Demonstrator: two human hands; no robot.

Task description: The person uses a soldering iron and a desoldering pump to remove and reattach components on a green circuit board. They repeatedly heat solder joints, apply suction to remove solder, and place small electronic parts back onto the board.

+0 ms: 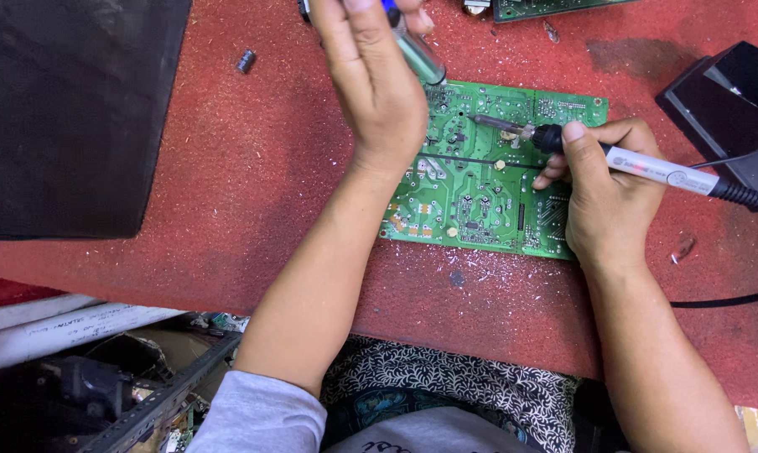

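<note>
covering most of the view, a red worktop [253, 184] carries a black rectangular panel [69, 109] at far left and a green circuit board [488, 180] at centre. right hand [605, 189] is closed around a soldering iron [639, 168], tip over the board. left hand [375, 71] grips a cylindrical desoldering pump [417, 52] at the board's upper left corner. a small dark capacitor [246, 60] lies apart.

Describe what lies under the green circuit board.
The green circuit board lies flat on a red mat speckled with debris. The mat directly beneath the board is covered, so nothing there shows.
</note>
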